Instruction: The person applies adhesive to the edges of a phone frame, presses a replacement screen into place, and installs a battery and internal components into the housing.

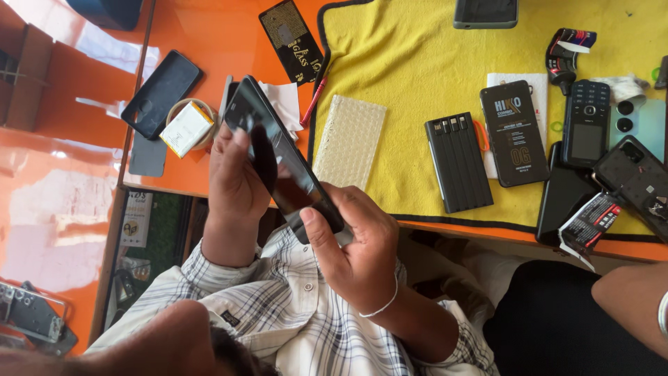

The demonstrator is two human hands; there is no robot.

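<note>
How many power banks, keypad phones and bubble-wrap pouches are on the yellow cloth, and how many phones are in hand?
power banks: 2
keypad phone: 1
bubble-wrap pouch: 1
smartphone, held by left hand and right hand: 1
Total: 5

surface: glossy orange counter [209, 28] | cover: yellow cloth with black edge [417, 49] lies over its right part | light: bright daylight reflects white on the orange top at left | below: dark shelf space under the counter edge
</note>
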